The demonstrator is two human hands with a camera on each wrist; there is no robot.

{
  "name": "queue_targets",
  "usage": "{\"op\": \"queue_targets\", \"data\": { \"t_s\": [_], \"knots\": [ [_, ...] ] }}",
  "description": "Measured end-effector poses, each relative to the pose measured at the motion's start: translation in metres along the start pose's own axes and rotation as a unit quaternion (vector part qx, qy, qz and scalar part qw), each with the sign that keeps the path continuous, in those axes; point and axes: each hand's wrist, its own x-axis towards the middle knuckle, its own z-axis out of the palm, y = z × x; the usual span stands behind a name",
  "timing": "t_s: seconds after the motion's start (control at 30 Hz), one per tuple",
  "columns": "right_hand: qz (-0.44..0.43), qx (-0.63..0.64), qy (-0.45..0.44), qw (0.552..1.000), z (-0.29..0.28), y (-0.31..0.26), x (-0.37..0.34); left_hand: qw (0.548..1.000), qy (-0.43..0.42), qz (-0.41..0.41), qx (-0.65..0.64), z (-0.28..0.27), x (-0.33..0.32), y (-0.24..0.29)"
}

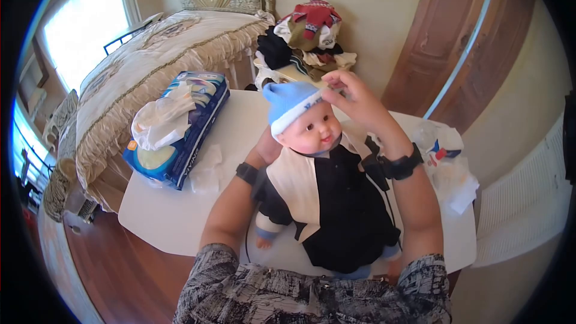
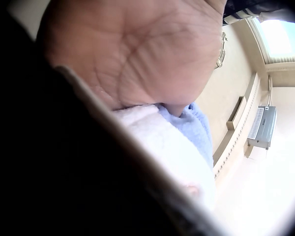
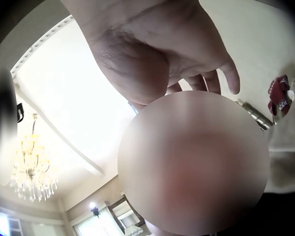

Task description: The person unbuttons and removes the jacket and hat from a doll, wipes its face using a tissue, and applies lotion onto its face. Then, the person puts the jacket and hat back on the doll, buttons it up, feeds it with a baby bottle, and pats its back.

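On the white table [image 1: 150, 222]: doll [image 1: 318, 135]; blue cap [image 1: 291, 99], best adjusted evenly; left hand [image 1: 270, 146] behind, right hand [image 1: 359, 101] alongside, both grips unclear.

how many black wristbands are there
2: one band on the left wrist, the other band on the right wrist.

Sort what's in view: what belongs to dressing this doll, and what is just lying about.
Seemingly in the job:
smiling plastic doll
blue and white knit hat
black and cream cloth outfit

Apparently just lying about:
blue rectangular plastic pack
crumpled white item on it
multicoloured heap of clothes
crumpled white wrapping, right side
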Motion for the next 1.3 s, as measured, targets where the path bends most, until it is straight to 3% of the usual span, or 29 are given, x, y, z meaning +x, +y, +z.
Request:
{"op": "queue_targets", "data": {
  "t_s": [0.03, 0.13, 0.23, 0.37, 0.47, 0.57, 0.67, 0.7, 0.8, 0.83, 0.93, 1.03, 1.3],
  "knots": [
    [0.053, -0.047, -0.022, 0.997, -0.008, -0.031, -0.016, 1.0, -0.006, 0.006, -0.004, -0.005, -0.001, -0.001],
    [0.052, -0.13, -0.081, 0.987, -0.018, -0.059, -0.072, 0.994, 0.056, -0.061, -0.069, -0.014, -0.011, -0.001],
    [0.119, -0.125, -0.183, 0.968, -0.023, -0.08, -0.129, 0.997, 0.078, -0.02, 0.004, 0.01, -0.018, 0.009],
    [0.166, -0.174, -0.201, 0.95, -0.003, -0.077, -0.187, 0.996, 0.091, -0.002, 0.019, 0.011, -0.022, 0.011],
    [0.139, -0.239, -0.153, 0.949, 0.016, -0.065, -0.212, 0.994, 0.103, -0.024, 0.004, 0.024, -0.026, 0.013],
    [0.168, -0.265, -0.134, 0.94, 0.005, -0.069, -0.221, 0.985, 0.142, -0.012, 0.094, 0.016, -0.03, 0.013],
    [0.06, -0.334, -0.132, 0.931, 0.001, -0.107, -0.215, 0.984, 0.141, 0.003, 0.109, 0.02, -0.034, 0.014],
    [0.02, -0.284, -0.161, 0.945, 0.005, -0.116, -0.217, 0.981, 0.137, 0.02, 0.133, 0.017, -0.034, 0.013],
    [-0.061, -0.227, -0.288, 0.928, 0.026, -0.129, -0.233, 0.988, 0.114, 0.001, 0.104, 0.005, -0.028, 0.006],
    [-0.104, -0.276, -0.246, 0.923, 0.036, -0.126, -0.237, 0.991, 0.101, -0.006, 0.089, -0.002, -0.032, 0.004],
    [-0.132, -0.273, -0.271, 0.913, 0.04, -0.119, -0.251, 0.997, 0.056, -0.032, 0.038, -0.022, -0.036, -0.001],
    [-0.093, -0.277, -0.204, 0.934, 0.031, -0.122, -0.264, 0.999, 0.013, -0.044, -0.016, -0.039, -0.042, -0.008],
    [0.09, -0.126, -0.152, 0.976, -0.001, -0.146, -0.263, 0.99, -0.059, -0.044, -0.122, -0.06, -0.039, -0.016]
  ]
}}
